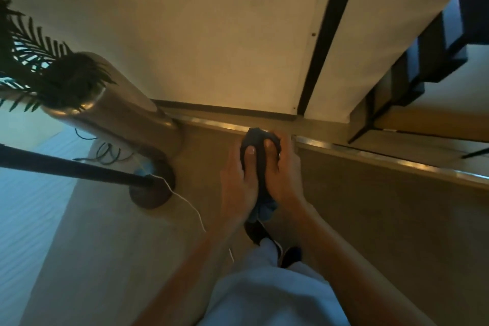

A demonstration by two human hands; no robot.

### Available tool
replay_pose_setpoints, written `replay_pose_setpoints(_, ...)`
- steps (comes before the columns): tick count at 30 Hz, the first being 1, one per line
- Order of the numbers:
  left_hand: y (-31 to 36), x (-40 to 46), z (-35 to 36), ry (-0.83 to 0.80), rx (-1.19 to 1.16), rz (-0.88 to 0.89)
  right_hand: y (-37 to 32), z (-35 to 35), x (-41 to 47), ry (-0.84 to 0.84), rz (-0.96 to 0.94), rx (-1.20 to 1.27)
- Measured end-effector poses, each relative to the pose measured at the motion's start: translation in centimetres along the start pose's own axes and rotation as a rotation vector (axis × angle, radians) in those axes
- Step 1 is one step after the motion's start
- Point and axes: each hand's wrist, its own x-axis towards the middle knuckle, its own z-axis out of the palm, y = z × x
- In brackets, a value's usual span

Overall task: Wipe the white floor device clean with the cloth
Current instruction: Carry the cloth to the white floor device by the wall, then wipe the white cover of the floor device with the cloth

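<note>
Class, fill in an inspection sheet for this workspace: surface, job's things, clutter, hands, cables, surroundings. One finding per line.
Surface: tan floor with a metal strip running across it.
Job's things: dark cloth bunched between both hands; no white floor device can be made out.
Clutter: nothing seen on the floor near the hands.
Hands: left hand and right hand both grip the cloth, thumbs on top.
Cables: thin white cord trailing from the dark pole's base; dark looped cable beside the planter.
Surroundings: tall metallic planter with a palm-like plant, pale wall, dark stair steps.
</note>
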Motion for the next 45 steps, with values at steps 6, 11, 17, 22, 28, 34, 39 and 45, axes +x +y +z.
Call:
replay_pose_setpoints(6, -1.7, -4.1, 0.9, -0.185, -0.110, -0.084, 1.4, -1.4, -3.5, 0.052, -0.017, -0.028)
replay_pose_setpoints(11, -3.9, -6.6, 0.8, -0.229, -0.085, -0.073, 2.3, -1.4, -6.1, 0.052, 0.023, -0.021)
replay_pose_setpoints(17, -5.4, -5.7, -0.2, -0.232, -0.068, 0.007, 2.8, 0.7, -6.4, 0.059, 0.108, -0.002)
replay_pose_setpoints(22, -8.9, -2.5, -0.5, -0.342, -0.087, 0.051, 3.6, 3.8, -4.8, 0.132, 0.165, 0.020)
replay_pose_setpoints(28, -12.3, 0.5, 0.6, -0.411, -0.122, 0.065, 6.4, 6.4, -2.3, 0.170, 0.216, 0.003)
replay_pose_setpoints(34, -16.7, 2.5, 4.6, -0.443, -0.069, 0.046, 12.0, 7.7, 0.7, 0.170, 0.289, -0.008)
replay_pose_setpoints(39, -22.8, 3.5, 10.1, -0.447, -0.010, -0.009, 19.0, 8.5, 3.7, 0.126, 0.336, 0.011)
replay_pose_setpoints(45, -32.2, 5.4, 17.5, -0.431, 0.040, -0.005, 29.4, 9.6, 7.5, 0.005, 0.410, 0.027)
